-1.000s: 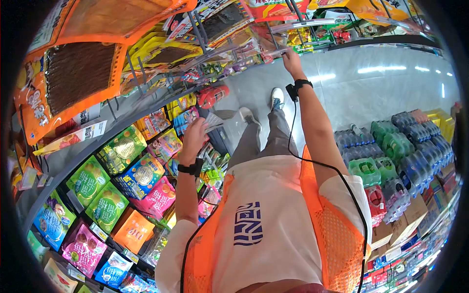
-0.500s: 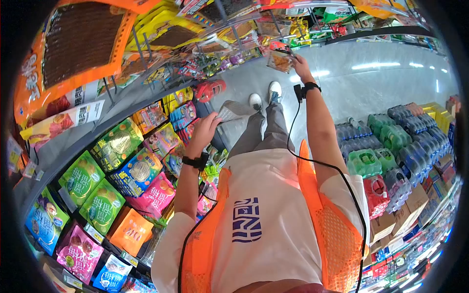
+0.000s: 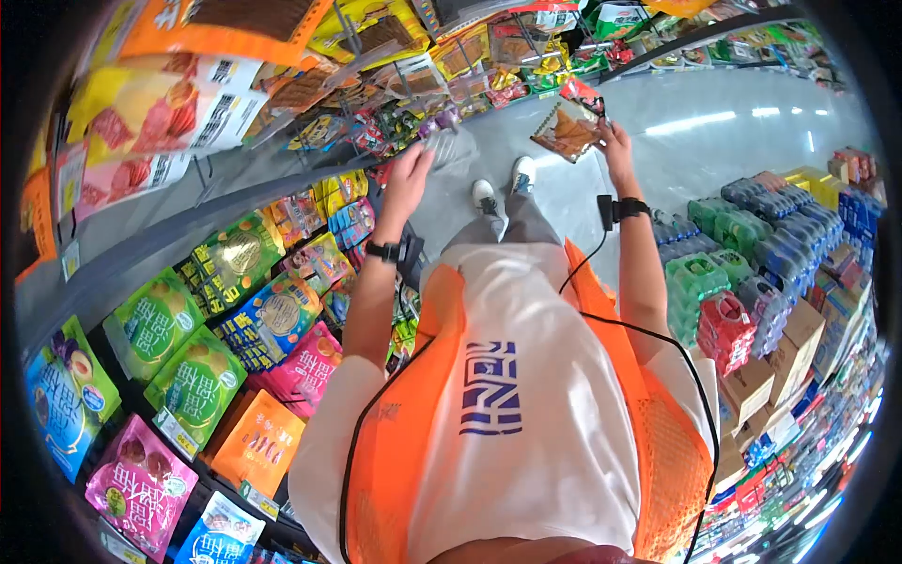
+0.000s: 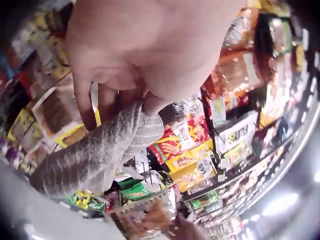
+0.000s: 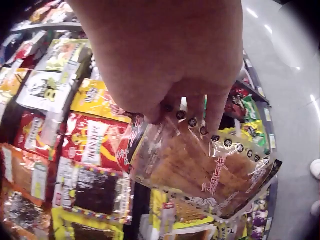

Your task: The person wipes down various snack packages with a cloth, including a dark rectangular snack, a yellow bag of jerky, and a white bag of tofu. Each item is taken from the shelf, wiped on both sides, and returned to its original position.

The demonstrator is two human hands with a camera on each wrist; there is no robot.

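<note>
My left hand (image 3: 409, 177) pinches a grey, ribbed, cloth-like item (image 4: 100, 150) between thumb and fingers; it hangs down from the fingertips in the left wrist view. My right hand (image 3: 616, 155) holds a clear snack packet (image 3: 567, 132) with brown contents by its edge. In the right wrist view that packet (image 5: 200, 170) hangs below the fingers, with round dark marks along its top and a red and black part at one side. The two hands are apart, in front of the hanging snack packs.
Hanging snack packets (image 3: 376, 33) line the rack at the top. Below them, a shelf holds bright bags (image 3: 193, 385) at the left. Bottle packs (image 3: 723, 324) and cardboard boxes (image 3: 794, 348) stand at the right. Grey floor (image 3: 686, 113) lies between, with my shoes (image 3: 523, 174) on it.
The right hand has drawn the clear packet away from the rack, lower and to the right. The left hand has moved up towards the rack with the grey item.
</note>
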